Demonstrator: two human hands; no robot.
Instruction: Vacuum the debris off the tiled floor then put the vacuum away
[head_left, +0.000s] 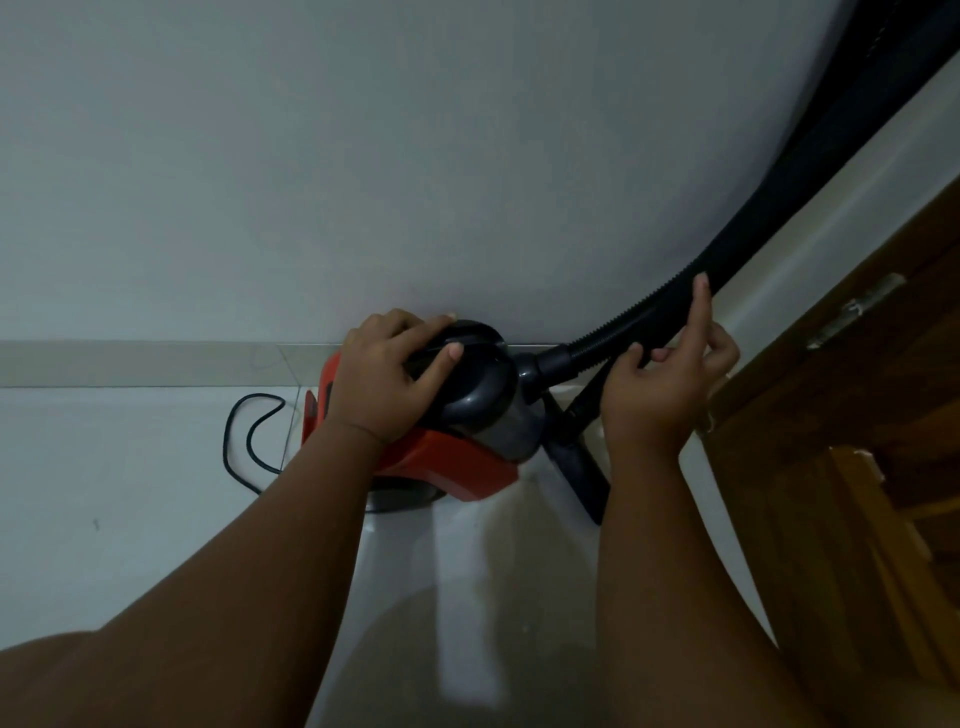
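At frame center, the left hand is gripping the red vacuum on the tiled floor by its dark handle; the right hand is loosely pinching the black hose. No writing is showing.

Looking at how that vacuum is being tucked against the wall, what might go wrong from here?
The power cord lies in loose loops on the floor beside the vacuum, so a foot might catch it. The right hand holds the hose only loosely; it may spring away from the wall. The floor nozzle could tip over.
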